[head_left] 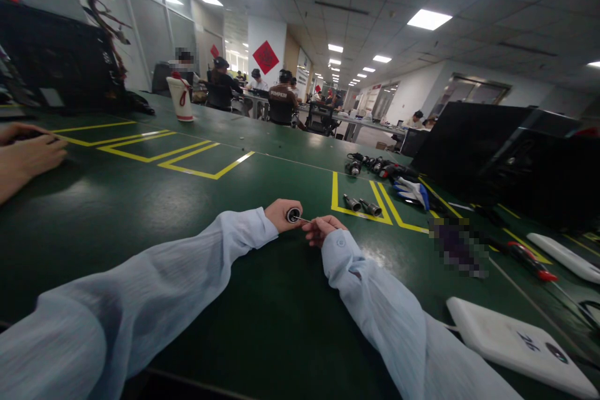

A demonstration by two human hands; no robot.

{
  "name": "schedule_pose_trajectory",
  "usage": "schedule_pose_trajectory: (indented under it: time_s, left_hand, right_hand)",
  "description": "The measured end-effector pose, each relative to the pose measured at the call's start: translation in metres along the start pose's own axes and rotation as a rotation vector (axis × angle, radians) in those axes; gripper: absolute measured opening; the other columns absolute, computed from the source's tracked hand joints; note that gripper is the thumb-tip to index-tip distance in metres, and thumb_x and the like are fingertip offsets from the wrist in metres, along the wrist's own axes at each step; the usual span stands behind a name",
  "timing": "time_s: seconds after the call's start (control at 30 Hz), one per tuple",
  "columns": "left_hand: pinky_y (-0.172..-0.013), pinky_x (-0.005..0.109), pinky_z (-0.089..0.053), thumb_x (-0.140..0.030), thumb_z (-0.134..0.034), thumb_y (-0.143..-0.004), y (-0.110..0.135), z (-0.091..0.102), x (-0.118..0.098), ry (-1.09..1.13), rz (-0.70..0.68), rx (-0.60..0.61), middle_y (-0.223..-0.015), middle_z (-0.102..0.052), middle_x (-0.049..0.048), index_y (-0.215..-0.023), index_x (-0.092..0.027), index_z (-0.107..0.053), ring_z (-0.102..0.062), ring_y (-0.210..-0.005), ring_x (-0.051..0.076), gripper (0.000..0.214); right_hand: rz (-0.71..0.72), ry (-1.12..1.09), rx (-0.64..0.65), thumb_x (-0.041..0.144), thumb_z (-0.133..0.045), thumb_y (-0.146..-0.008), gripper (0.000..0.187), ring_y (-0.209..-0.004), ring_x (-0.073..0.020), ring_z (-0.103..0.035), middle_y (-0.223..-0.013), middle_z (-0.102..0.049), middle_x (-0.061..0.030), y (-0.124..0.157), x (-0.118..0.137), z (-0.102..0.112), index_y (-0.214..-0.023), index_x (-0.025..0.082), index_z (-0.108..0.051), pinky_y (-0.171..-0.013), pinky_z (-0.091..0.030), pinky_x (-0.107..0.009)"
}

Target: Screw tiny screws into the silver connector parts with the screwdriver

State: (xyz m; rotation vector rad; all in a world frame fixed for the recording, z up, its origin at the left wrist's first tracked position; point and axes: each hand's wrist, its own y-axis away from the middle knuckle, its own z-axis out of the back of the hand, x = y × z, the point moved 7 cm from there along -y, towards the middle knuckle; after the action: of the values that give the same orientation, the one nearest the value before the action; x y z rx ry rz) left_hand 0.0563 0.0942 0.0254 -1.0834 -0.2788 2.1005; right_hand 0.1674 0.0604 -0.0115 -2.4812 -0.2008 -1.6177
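Observation:
Over the green table (pixel 290 312), my left hand (pixel 277 212) is closed around a round metal connector (pixel 294 215), its dark open end turned toward the right and toward me. My right hand (pixel 324 229), fingers pinched, holds a thin metal rod (pixel 305 220). The rod's far end reaches the mouth of the connector; how deep it sits I cannot tell. Beyond my right hand, two similar metal connectors (pixel 352 202) (pixel 371 207) lie on their sides within a yellow taped outline (pixel 334 190).
Another person's hand (pixel 35 153) rests at far left. A white cup (pixel 180 100) stands at the back. To the right are cabled connectors (pixel 370 164), a blue-and-white item (pixel 412 192), a red-handled screwdriver (pixel 532 261), a white power bank (pixel 520 344) and a large black case (pixel 497 156).

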Motion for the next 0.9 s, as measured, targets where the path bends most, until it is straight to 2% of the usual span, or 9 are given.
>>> schedule_pose_trajectory:
  time_s: [0.17,0.37,0.6,0.77,0.9]
  left_hand:
    - [-0.047,0.017,-0.035,-0.032,-0.059,-0.064,-0.001,0.0,0.0,0.047,-0.001,0.012,-0.056,-0.048,-0.0029,-0.062,-0.013,-0.048,-0.042,-0.051,0.007,0.022]
    - [-0.046,0.017,-0.034,-0.032,-0.06,-0.06,-0.004,-0.002,0.008,0.078,-0.008,0.016,-0.053,-0.047,-0.0038,-0.059,-0.013,-0.047,-0.041,-0.049,0.006,0.023]
    - [-0.046,0.018,-0.032,-0.041,-0.065,-0.056,-0.002,-0.001,0.001,0.028,0.012,0.014,-0.054,-0.045,-0.0046,-0.061,-0.013,-0.048,-0.04,-0.049,0.006,0.033]
    - [-0.048,0.018,-0.033,-0.042,-0.061,-0.063,0.001,0.001,-0.008,0.009,0.024,0.02,-0.056,-0.046,-0.004,-0.065,-0.013,-0.049,-0.041,-0.051,0.007,0.031]
    - [-0.051,0.019,-0.034,-0.038,-0.057,-0.066,0.003,0.001,-0.011,-0.002,0.014,0.05,-0.058,-0.048,-0.0033,-0.065,-0.013,-0.05,-0.042,-0.053,0.008,0.026]
  right_hand:
    - [-0.086,-0.087,0.087,0.031,-0.066,-0.065,0.019,-0.05,-0.0089,-0.06,-0.063,-0.069,0.0007,-0.004,-0.003,0.001,-0.068,0.017,-0.054,-0.045,-0.047,-0.019]
    - [-0.099,-0.148,0.103,0.028,-0.064,-0.069,0.016,-0.051,-0.0084,-0.061,-0.065,-0.07,0.0003,-0.007,-0.007,0.002,-0.07,0.017,-0.053,-0.045,-0.048,-0.017]
    - [-0.047,-0.162,0.041,0.026,-0.06,-0.071,0.013,-0.046,-0.0103,-0.06,-0.057,-0.068,-0.0011,-0.007,-0.005,0.009,-0.066,0.016,-0.053,-0.043,-0.048,-0.019]
    - [-0.035,-0.168,0.001,0.025,-0.059,-0.07,0.013,-0.042,-0.0092,-0.057,-0.052,-0.066,-0.0005,-0.009,-0.005,0.015,-0.062,0.016,-0.053,-0.041,-0.045,-0.018]
    - [-0.011,-0.169,-0.021,0.028,-0.058,-0.069,0.02,-0.036,-0.0085,-0.052,-0.047,-0.063,-0.0004,-0.011,-0.005,0.018,-0.055,0.015,-0.052,-0.036,-0.041,-0.018]
